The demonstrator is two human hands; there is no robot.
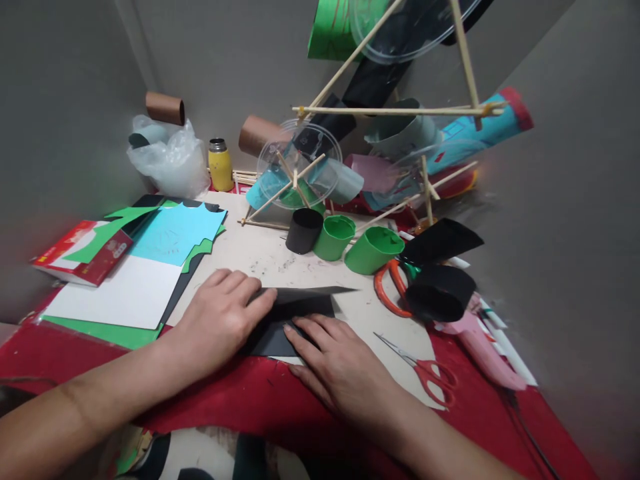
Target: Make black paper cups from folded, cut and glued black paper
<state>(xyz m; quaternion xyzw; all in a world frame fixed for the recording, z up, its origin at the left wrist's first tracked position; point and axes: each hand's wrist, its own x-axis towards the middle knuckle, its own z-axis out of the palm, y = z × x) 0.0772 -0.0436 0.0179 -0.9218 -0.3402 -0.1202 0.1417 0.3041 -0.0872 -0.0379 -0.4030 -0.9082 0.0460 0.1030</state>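
Note:
A sheet of black paper lies in front of me, with its far edge folded up into a raised flap. My left hand is closed on the left end of that fold, thumb and fingers gripping the paper. Flat on the right part of the sheet rests my right hand, fingers stretched out and pressing it down. To the right of that hand are red-handled scissors, lying with their blades slightly apart. Beneath the sheet is a pale board.
Black and green paper rings stand beyond the sheet. Behind them rises a stick frame with clear plastic discs. At left lie coloured paper sheets and a red-covered pad; a yellow bottle stands behind. Orange-handled scissors lie at right.

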